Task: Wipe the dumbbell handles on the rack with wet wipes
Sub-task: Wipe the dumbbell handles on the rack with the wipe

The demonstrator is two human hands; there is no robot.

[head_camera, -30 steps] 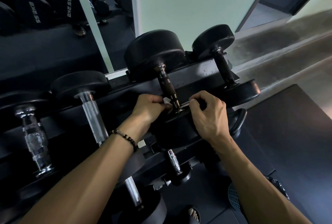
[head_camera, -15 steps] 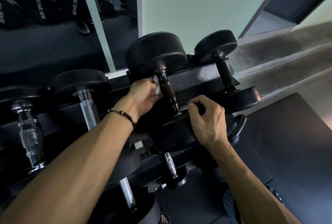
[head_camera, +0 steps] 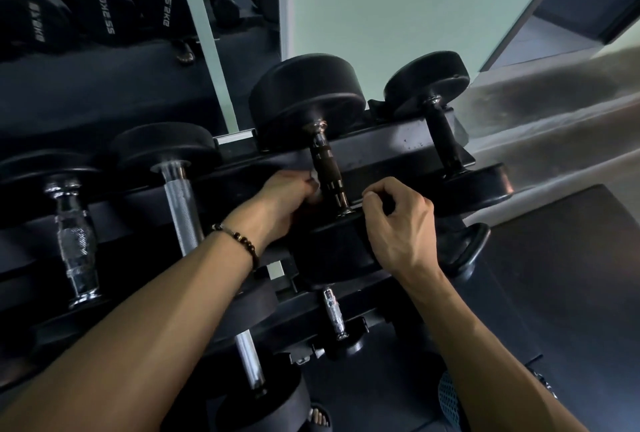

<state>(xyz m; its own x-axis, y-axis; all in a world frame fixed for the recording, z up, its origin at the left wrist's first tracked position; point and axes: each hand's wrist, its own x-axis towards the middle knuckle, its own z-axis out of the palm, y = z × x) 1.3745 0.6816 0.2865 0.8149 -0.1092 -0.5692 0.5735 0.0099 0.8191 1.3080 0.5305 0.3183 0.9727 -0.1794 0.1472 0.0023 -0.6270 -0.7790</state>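
Mid-wipe on one dark handle (head_camera: pixel 325 163) of a big dumbbell on the top tier of the rack (head_camera: pixel 391 146). Left hand (head_camera: pixel 287 196) curled around a small white wipe (head_camera: pixel 314 186), pressed against the handle's left side, low on the shaft near the nearer collar. Right hand (head_camera: pixel 398 224) just right of the handle, resting on the near black head (head_camera: pixel 332 251), fingers curled, thumb and forefinger pinched together; whether anything sits in that pinch cannot be told (too small to make out). Handle's long axis running away from the viewer and up the frame, leaning slightly left at the top, far head (head_camera: pixel 306 99) high at the back, near head low toward the body. As for progress: impossible to judge from sheen which handles are already clean, so only a guess. Current handle looks partly covered at best, with the upper stretch toward the far collar bare of the wipe. Still there to be checked or done: the thin dark handle (head_camera: pixel 443 137) to the right, the knurled silver handle (head_camera: pixel 181 203) and the bulged chrome handle (head_camera: pixel 74 237) to the left, plus the chrome ones on the lower tier (head_camera: pixel 334 314). Likely a good share of the rack left.
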